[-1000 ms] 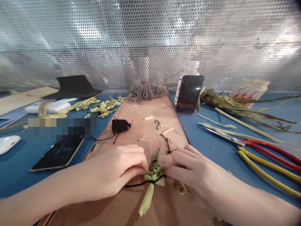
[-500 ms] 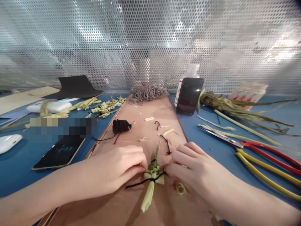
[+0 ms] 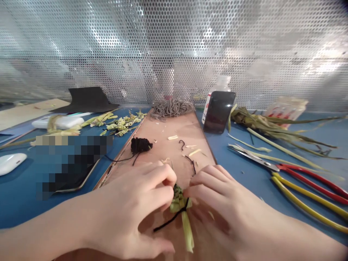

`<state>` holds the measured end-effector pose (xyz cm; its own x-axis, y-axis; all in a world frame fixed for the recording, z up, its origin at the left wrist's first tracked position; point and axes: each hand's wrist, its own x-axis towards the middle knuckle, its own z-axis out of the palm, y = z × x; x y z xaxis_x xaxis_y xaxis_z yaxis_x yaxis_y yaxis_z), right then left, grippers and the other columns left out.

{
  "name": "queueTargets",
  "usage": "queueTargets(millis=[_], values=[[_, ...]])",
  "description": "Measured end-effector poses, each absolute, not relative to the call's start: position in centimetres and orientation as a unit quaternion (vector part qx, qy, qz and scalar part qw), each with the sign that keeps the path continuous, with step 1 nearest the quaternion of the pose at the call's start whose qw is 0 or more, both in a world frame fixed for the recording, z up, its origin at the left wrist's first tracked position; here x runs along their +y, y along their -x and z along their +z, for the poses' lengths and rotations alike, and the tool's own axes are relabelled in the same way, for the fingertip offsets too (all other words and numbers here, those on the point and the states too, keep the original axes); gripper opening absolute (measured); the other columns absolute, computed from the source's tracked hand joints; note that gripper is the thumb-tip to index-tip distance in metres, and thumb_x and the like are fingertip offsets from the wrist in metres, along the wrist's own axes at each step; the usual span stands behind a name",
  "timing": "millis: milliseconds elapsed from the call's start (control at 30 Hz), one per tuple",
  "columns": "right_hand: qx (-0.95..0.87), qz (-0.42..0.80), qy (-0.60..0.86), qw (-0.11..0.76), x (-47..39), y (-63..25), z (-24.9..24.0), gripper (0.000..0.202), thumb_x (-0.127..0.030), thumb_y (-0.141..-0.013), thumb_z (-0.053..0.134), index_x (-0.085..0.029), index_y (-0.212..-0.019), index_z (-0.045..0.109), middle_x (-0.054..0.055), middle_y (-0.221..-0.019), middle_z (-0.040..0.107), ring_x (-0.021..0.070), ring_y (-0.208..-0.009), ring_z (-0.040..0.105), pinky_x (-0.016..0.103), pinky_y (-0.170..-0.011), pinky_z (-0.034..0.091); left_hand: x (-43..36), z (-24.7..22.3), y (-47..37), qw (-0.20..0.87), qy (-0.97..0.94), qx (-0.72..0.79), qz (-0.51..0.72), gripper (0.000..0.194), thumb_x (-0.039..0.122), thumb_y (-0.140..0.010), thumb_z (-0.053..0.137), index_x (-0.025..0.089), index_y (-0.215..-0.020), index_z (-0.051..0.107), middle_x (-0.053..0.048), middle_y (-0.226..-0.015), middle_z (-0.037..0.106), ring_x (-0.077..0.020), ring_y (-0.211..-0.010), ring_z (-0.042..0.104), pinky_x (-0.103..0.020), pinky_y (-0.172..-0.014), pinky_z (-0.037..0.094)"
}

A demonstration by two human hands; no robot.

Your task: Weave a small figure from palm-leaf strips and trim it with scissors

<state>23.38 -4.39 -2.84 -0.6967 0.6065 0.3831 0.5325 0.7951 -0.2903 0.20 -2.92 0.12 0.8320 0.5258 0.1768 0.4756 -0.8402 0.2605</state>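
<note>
Woven leaf piece [image 3: 177, 206] lies on the wooden board [image 3: 181, 125], at its near part, between the two hands, its pale tail pointing toward the near edge. A black cord [image 3: 170, 220] crosses it, one end trailing left. I see the left hand [image 3: 136, 203] with its thumb spread well away from its bent fingers, which arch over the far left of the weave, probably to steady it. The right hand [image 3: 223, 199] has its fingers bunched at the weave's right edge, where the cord's other end disappears; whether it pinches leaf or cord I cannot tell. Scissors [image 3: 272, 168] lie to the right on the blue surface [image 3: 254, 183], I judge for easy reach. Farther off, a phone [image 3: 219, 112] leans against a bottle [image 3: 223, 80], presumably for support.
</note>
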Motion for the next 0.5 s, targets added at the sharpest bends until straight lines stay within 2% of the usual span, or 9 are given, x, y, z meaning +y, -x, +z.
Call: queueTargets(millis=[200,500], values=[[-0.925,0.089,0.291,0.226,-3.9,-22.6,-3.5,0.013,-0.017,-0.090,0.046,-0.019,-0.094,0.059,0.006,-0.089,0.060,0.0211,-0.088,0.049,0.038,-0.080,0.038,-2.8,-0.7,-0.2,0.049,-0.962,0.238,0.122,0.011,0.022,-0.080,0.058,0.018,-0.071,0.054,-0.007,-0.099,0.054,-0.0200,-0.086,0.050,-0.033,-0.079,0.042],[-0.920,0.083,0.295,0.244,-4.3,-22.1,-3.8,0.014,-0.015,-0.091,0.045,-0.017,-0.089,0.059,0.006,-0.086,0.057,0.0194,-0.082,0.048,0.032,-0.072,0.039,-2.8,-0.7,-0.3,0.039,-0.963,0.232,0.133,0.008,0.020,-0.083,0.054,0.017,-0.079,0.060,-0.007,-0.095,0.055,-0.0193,-0.082,0.051,-0.033,-0.078,0.043]])
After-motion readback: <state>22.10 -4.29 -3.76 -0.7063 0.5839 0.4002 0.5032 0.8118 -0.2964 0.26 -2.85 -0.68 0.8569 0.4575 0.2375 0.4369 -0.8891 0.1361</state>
